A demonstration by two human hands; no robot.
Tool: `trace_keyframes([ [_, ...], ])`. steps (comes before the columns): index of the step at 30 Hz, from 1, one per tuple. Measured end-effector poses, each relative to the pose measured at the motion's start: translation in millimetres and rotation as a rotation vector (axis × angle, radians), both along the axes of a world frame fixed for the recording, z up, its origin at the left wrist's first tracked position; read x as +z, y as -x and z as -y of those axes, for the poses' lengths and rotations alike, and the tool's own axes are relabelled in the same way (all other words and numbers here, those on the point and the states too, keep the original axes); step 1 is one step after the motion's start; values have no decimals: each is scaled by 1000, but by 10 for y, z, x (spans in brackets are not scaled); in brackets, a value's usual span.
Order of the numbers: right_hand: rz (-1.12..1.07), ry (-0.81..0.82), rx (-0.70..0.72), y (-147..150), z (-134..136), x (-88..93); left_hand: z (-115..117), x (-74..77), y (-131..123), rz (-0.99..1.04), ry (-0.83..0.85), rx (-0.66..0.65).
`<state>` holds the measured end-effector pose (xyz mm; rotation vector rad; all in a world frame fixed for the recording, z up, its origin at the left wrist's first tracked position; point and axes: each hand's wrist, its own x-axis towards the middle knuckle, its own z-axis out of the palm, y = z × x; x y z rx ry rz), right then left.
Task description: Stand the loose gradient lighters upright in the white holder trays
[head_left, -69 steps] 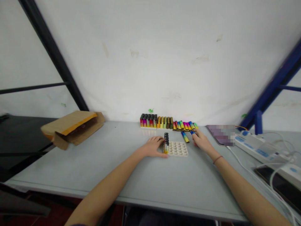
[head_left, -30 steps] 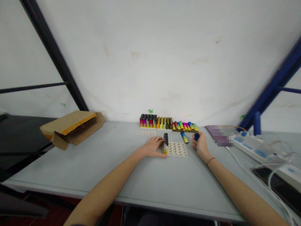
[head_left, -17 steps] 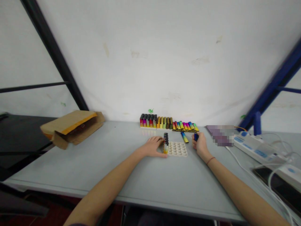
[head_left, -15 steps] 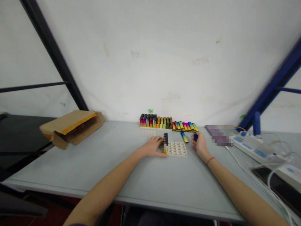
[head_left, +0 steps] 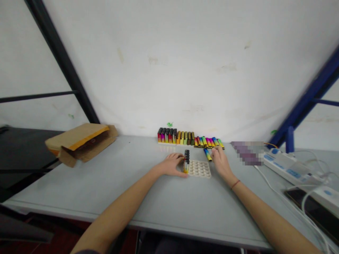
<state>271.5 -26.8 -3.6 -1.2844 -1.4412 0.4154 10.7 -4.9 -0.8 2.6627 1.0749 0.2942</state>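
My left hand (head_left: pixel 173 165) curves around the left end of a white tray (head_left: pixel 200 168) with rows of round sockets. Its thumb lies along the near corner and its fingers reach the far side, with the fingertips partly hidden. One column of lighters (head_left: pixel 186 162) with black tops stands upright in the tray beside that hand. To the right of the tray, my right hand (head_left: pixel 220 162) is closed, fingertips pinched together; whatever is in them is hidden. A blue-and-yellow lighter (head_left: pixel 207 154) lies on the table just left of these fingertips.
Against the wall stand black-topped lighters (head_left: pixel 166 135) and yellowish lighters (head_left: pixel 185 138). A row of colourful lighters (head_left: pixel 208 141) lies right of them. An opened brown paper bag (head_left: pixel 79 143) is at left. On the right are a power strip (head_left: pixel 293 173), white cables and a phone (head_left: pixel 312 208).
My right hand has moved slightly left and away from me, closer to the lying lighter. The blue thing seen in it earlier no longer shows. My left hand has stayed put.
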Motion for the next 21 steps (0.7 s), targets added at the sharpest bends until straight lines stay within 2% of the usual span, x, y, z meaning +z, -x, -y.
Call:
trace_keyframes([
  [2, 96, -29, 2, 109, 93, 98, 0, 4, 12, 2, 0, -10],
  [4, 190, -105, 67, 204, 162, 164, 4, 5, 18, -1, -1, -17],
  [7, 269, -209, 178, 295, 199, 172, 6, -1, 17, -3, -9, -25],
  [15, 234, -76, 258, 354, 155, -5, -8, -45, 16, 3, -24, -35],
  [21, 507, -52, 226, 378, 160, 57, 3, -40, 8, 2, -18, -20],
])
